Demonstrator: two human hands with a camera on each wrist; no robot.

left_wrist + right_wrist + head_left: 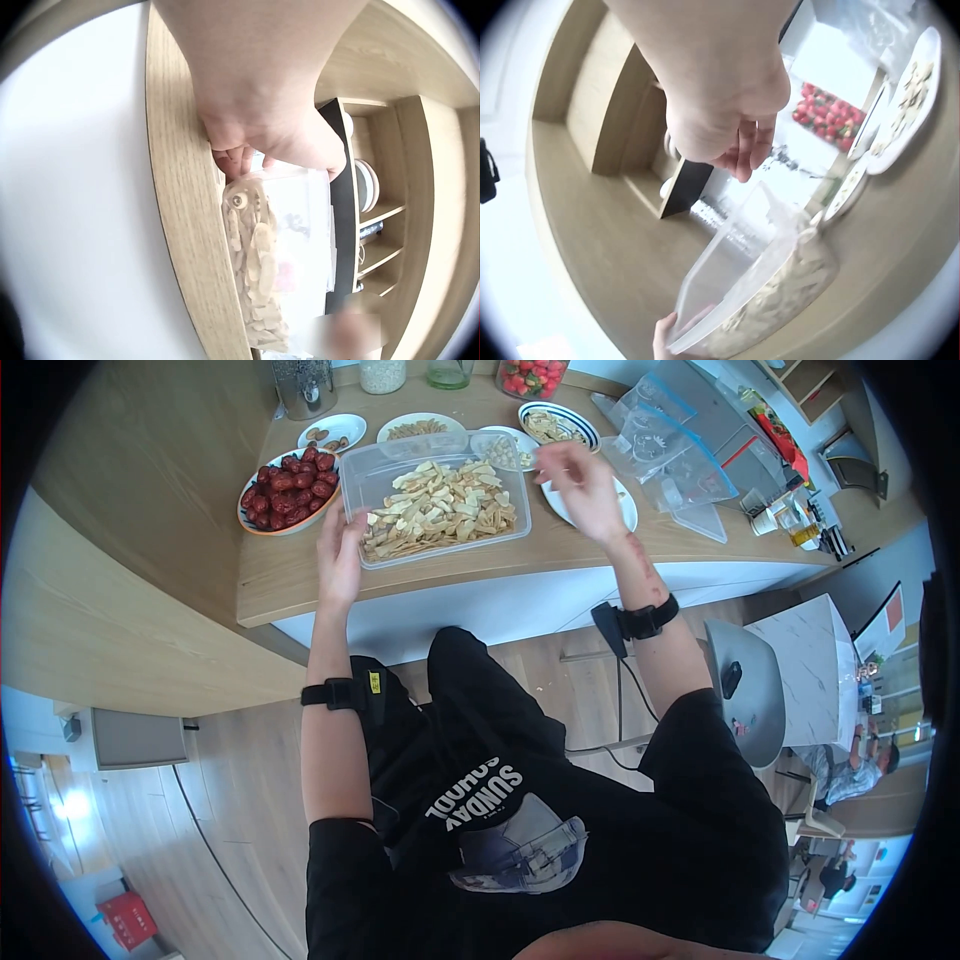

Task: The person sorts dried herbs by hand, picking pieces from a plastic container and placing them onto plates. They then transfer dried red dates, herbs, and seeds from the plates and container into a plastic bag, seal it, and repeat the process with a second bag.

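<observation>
A clear plastic container [372,475] holds a heap of pale dried slices [440,510], gathered toward its near side. My left hand [340,560] grips the container's left end; in the left wrist view the fingers of that hand [259,127] are partly hidden behind its edge. My right hand [585,485] hovers past the container's right end, over a white plate [622,510]. In the right wrist view the right hand [727,120] has loosely bent fingers with nothing visible in them, apart from the container [705,277].
A bowl of red dates [290,490] stands at the left. Behind the container are small plates, one with nuts [333,432], and a jar of strawberries [530,378]. Clear zip bags [660,450] lie at the right, near bottles. The counter's front edge [450,582] runs close by.
</observation>
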